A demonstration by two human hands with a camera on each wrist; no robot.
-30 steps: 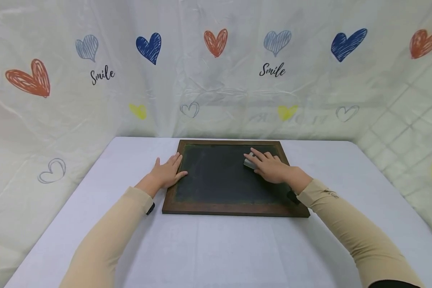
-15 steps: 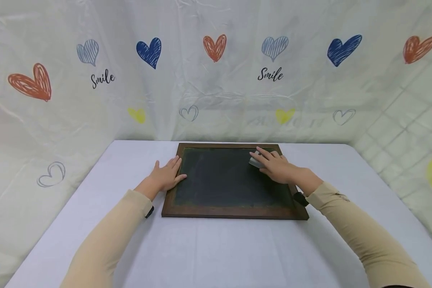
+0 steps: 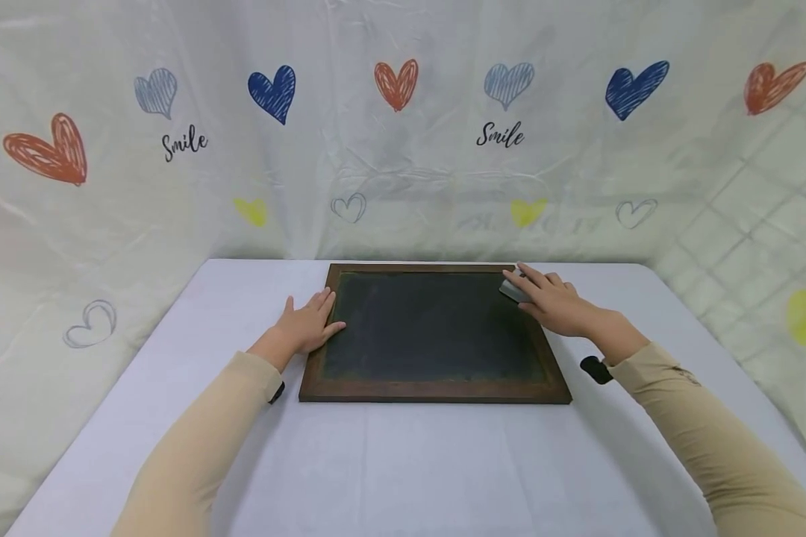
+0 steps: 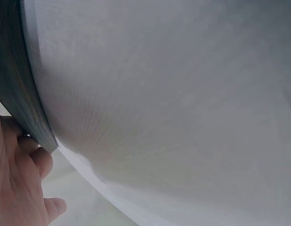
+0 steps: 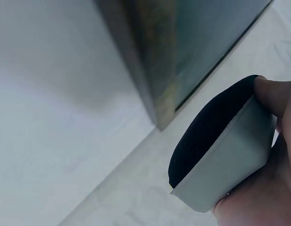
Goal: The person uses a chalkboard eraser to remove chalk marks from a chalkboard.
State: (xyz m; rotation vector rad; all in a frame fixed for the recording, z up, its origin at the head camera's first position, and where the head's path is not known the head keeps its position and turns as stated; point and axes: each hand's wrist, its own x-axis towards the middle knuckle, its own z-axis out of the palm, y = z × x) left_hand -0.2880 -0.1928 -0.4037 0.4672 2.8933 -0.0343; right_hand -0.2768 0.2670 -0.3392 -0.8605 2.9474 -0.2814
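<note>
A chalkboard [image 3: 430, 328] with a dark surface and brown wooden frame lies on the white table. My left hand [image 3: 305, 326] rests on its left frame with the fingers spread. In the left wrist view the fingers [image 4: 29, 165] lie along the frame edge. At the board's upper right corner, my right hand [image 3: 560, 304] grips a chalkboard eraser [image 3: 513, 291]. From the right wrist, the eraser [image 5: 230, 150] shows a black felt face and a pale grey body, tilted, with the felt apart from the board. Thumb and fingers hold the body.
The white-covered table [image 3: 416, 470] extends around the board on all sides. Behind it hangs a pale curtain [image 3: 436, 149] printed with hearts and "Smile". A black wrist device [image 3: 596, 369] sits under the right wrist.
My right hand has moved right with the eraser, from the board's upper right area to its corner, and the forearm has swung clear of the right frame. The left hand stays in place.
</note>
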